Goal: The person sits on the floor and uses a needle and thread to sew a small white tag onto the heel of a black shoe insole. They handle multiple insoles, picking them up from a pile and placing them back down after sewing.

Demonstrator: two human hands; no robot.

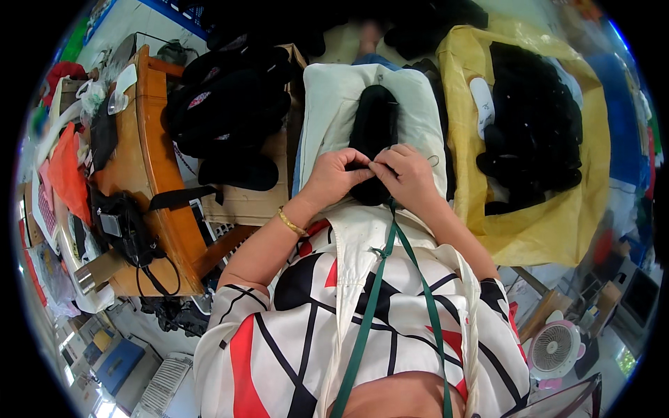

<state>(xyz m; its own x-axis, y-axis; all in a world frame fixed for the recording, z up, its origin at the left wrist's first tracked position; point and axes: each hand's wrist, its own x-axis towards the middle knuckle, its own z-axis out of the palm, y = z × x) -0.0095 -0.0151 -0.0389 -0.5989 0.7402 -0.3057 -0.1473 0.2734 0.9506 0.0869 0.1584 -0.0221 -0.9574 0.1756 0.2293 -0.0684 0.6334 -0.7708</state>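
A black cloth shoe or slipper (376, 118) lies lengthwise on a padded white cloth (327, 90) over my lap. Over its near part, my left hand (338, 173) and my right hand (406, 174) meet with thumbs and forefingers pinched together. Whatever sits between the fingertips is too small to make out. A thin loop, perhaps thread or wire, shows on the white cloth beside my right hand. Green cords (380, 279) hang down over my white apron, close below the shoe.
Left of my lap, many black shoes (230, 104) are piled over cardboard (240, 205). Beyond them stands a wooden table (150, 167) with a black bag (122, 230). At right, a yellow sack (557, 230) holds dark shoes and a white sole (482, 104). A fan (555, 348) stands lower right.
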